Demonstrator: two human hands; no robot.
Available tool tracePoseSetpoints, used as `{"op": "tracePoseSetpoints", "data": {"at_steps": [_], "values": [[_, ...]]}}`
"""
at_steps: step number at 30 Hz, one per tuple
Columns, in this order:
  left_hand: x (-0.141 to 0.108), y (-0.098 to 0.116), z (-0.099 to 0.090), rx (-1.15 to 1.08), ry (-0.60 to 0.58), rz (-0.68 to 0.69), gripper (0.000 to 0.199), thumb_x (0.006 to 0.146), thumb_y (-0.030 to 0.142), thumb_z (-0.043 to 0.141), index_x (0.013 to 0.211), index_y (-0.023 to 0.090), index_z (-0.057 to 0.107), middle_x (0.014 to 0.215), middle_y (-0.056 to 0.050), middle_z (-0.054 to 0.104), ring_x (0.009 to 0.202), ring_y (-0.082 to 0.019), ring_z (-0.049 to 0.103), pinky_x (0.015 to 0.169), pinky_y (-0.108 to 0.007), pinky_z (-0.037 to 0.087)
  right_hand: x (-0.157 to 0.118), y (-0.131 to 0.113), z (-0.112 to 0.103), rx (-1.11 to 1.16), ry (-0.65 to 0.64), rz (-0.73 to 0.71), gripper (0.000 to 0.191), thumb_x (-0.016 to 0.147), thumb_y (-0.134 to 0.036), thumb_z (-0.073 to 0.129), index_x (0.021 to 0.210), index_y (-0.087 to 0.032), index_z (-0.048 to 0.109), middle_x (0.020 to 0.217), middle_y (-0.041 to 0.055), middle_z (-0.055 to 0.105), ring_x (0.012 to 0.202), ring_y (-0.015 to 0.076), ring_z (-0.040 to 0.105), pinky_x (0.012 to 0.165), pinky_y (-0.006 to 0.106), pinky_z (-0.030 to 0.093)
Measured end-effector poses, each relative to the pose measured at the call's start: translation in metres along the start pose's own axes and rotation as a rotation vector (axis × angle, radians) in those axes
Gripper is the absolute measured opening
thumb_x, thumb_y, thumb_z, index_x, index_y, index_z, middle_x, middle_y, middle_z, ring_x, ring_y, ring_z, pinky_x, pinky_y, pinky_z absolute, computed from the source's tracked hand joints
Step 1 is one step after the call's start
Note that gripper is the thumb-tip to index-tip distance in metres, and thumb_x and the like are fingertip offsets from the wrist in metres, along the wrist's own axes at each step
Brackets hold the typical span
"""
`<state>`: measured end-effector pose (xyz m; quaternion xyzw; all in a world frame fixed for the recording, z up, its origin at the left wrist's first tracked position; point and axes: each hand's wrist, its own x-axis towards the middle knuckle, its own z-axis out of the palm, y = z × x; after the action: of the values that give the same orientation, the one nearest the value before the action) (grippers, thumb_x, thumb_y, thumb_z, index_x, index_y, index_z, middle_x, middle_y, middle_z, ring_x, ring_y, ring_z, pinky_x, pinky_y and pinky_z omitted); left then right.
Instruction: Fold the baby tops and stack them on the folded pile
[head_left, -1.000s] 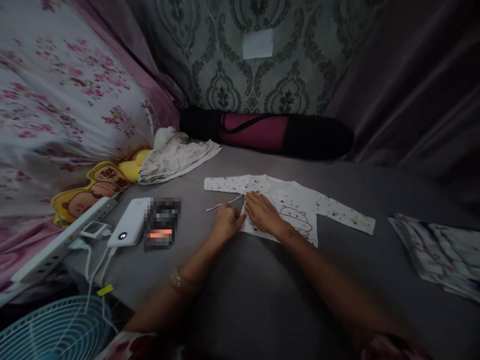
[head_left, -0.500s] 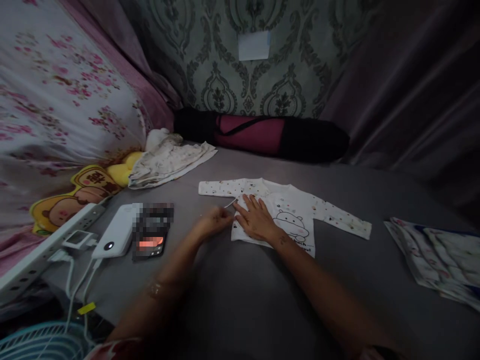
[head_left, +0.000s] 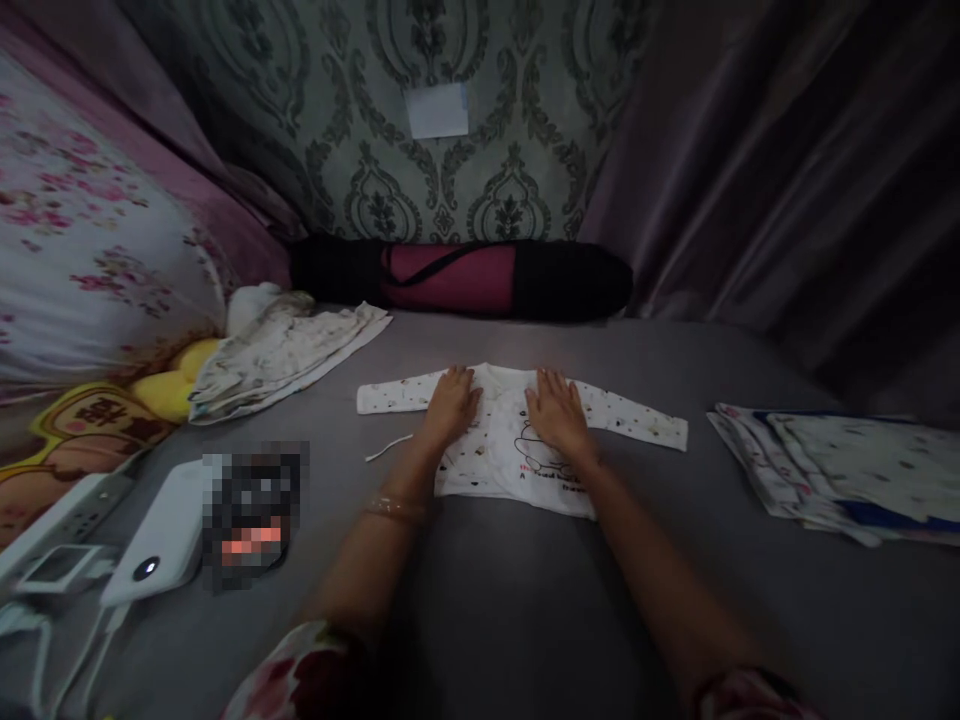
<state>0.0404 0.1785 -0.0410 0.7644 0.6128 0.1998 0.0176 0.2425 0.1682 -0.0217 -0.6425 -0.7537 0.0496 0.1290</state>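
A small white baby shirt (head_left: pixel 491 455) with printed dots and a cartoon animal lies spread on the grey sheet, both long sleeves stretched out sideways. My left hand (head_left: pixel 452 405) rests flat on its upper left part, fingers extended toward the shoulder. On the upper right part my right hand (head_left: pixel 559 410) lies flat, fingers slightly spread, partly covering the cartoon. A thin white tie string (head_left: pixel 388 447) sticks out from the shirt's left side onto the sheet. Neither hand grips anything.
Folded baby clothes (head_left: pixel 847 460) lie at the right. More patterned cloth (head_left: pixel 289 360) is at the back left, near a yellow plush (head_left: pixel 165 393). A white power bank (head_left: pixel 165 530), a blurred-out device (head_left: pixel 255 515) and a power strip (head_left: pixel 71 520) sit at left. A black-and-maroon bag (head_left: pixel 457 278) lines the wall.
My left hand has moved from the shirt's left edge onto its upper left part and opened flat. My right hand has shifted to the right side. The view has turned right.
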Motion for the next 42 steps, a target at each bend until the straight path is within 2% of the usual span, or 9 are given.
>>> {"op": "tracePoseSetpoints", "data": {"at_steps": [5,10,14,18,24,32,35,38,42], "values": [[-0.004,0.010,0.016,0.193,-0.133,-0.083,0.062,0.098,0.045,0.025,0.143,0.003,0.036,0.151,-0.020,0.033,0.142,-0.032,0.024,0.115,-0.045,0.021,0.001,0.020,0.022,-0.136,-0.017,0.057,0.064,0.098,-0.045,0.022,0.147,-0.005,0.032,0.154,0.0162,0.029,0.142,0.0281,0.021,0.116,0.047,0.010],[0.003,0.018,0.003,0.212,-0.210,-0.103,0.056,0.096,0.043,0.033,0.140,0.008,0.041,0.151,-0.019,0.034,0.142,-0.032,0.024,0.115,-0.050,0.018,0.003,0.020,0.026,-0.120,-0.036,0.059,0.064,0.098,-0.046,0.021,0.147,-0.007,0.032,0.154,0.0164,0.027,0.143,0.0290,0.020,0.115,0.050,0.009],[0.014,0.041,-0.008,0.060,-0.143,-0.043,0.032,0.093,0.027,0.042,0.116,0.013,0.060,0.131,-0.017,0.055,0.125,-0.026,0.048,0.108,-0.042,0.032,0.005,0.014,0.017,-0.050,-0.071,0.041,0.060,0.098,-0.041,0.024,0.147,-0.008,0.033,0.154,0.0163,0.028,0.143,0.0290,0.020,0.115,0.053,0.010],[0.014,0.058,-0.001,-0.048,-0.059,-0.144,0.031,0.091,0.036,0.049,0.099,0.012,0.066,0.103,-0.015,0.063,0.103,-0.025,0.056,0.092,-0.037,0.042,0.003,0.004,0.009,0.025,-0.171,-0.057,0.057,0.097,-0.038,0.026,0.145,-0.008,0.037,0.155,0.0152,0.026,0.144,0.0274,0.019,0.115,0.049,0.014],[0.014,0.059,0.008,-0.058,-0.032,-0.185,0.031,0.084,0.039,0.059,0.100,0.013,0.067,0.100,-0.013,0.065,0.099,-0.025,0.057,0.090,-0.035,0.041,0.000,0.001,0.008,0.018,-0.181,-0.083,0.056,0.096,-0.036,0.034,0.144,-0.009,0.037,0.155,0.0158,0.027,0.143,0.0269,0.021,0.115,0.047,0.015],[0.019,0.057,0.006,-0.228,-0.112,-0.251,0.025,0.087,0.031,0.051,0.093,0.014,0.070,0.092,-0.010,0.070,0.088,-0.021,0.063,0.078,-0.029,0.043,0.000,-0.001,0.007,0.030,-0.180,-0.085,0.056,0.096,-0.034,0.034,0.145,-0.008,0.036,0.154,0.0176,0.027,0.143,0.0294,0.021,0.114,0.049,0.016],[0.017,0.056,0.004,-0.268,-0.105,-0.257,0.025,0.089,0.029,0.048,0.101,0.015,0.066,0.094,-0.009,0.070,0.088,-0.020,0.063,0.077,-0.028,0.043,-0.002,-0.005,0.009,0.043,-0.100,-0.072,0.058,0.096,-0.036,0.035,0.148,-0.010,0.031,0.157,0.0168,0.020,0.145,0.0290,0.014,0.114,0.050,0.014],[0.014,0.060,0.001,-0.180,-0.069,-0.252,0.029,0.089,0.024,0.049,0.115,0.014,0.057,0.099,-0.011,0.067,0.095,-0.022,0.061,0.082,-0.031,0.043,-0.005,-0.009,0.015,0.040,-0.059,-0.096,0.057,0.098,-0.039,0.029,0.149,-0.013,0.030,0.158,0.0144,0.018,0.145,0.0282,0.011,0.115,0.052,0.010],[0.011,0.071,-0.004,0.038,-0.072,-0.211,0.022,0.088,0.018,0.047,0.105,0.013,0.059,0.108,-0.018,0.061,0.106,-0.029,0.054,0.089,-0.040,0.041,-0.007,-0.012,0.018,0.043,-0.132,-0.124,0.057,0.099,-0.040,0.021,0.148,-0.013,0.031,0.157,0.0124,0.021,0.145,0.0273,0.013,0.115,0.053,0.006]]}}
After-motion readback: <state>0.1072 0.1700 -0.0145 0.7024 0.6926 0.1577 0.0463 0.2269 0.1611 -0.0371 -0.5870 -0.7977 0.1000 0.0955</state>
